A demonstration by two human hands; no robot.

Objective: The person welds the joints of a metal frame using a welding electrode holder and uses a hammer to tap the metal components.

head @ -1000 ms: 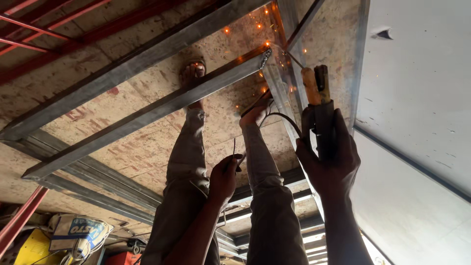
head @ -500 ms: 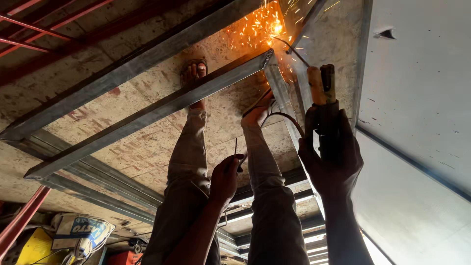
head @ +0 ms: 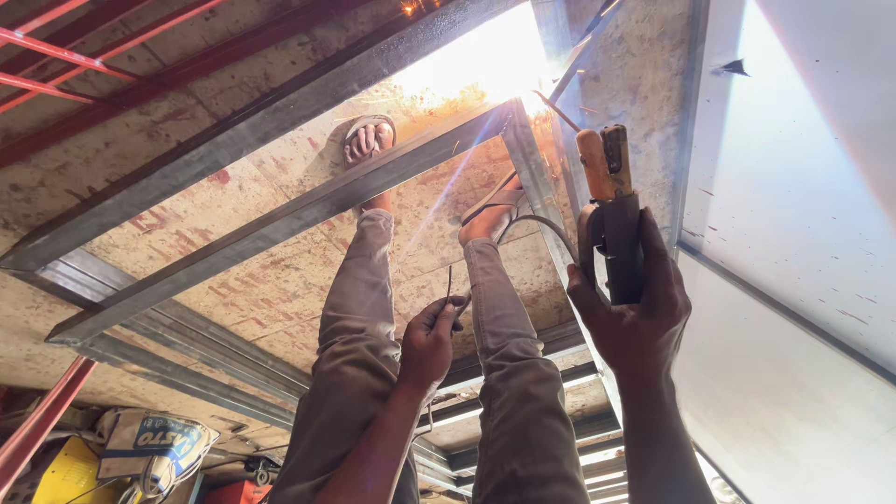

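The frame is blown out at top centre by the welding arc (head: 499, 61) — pure white, no detail kept there. Bluish flare streaks are thrown down across the steel frame (head: 280, 219). The white panel (head: 803, 168) at right is lit bright by daylight. The hands are left pretty dark — nearly silhouetted. The lower-left corner is dim, and straight lines are bent slightly at the edges.
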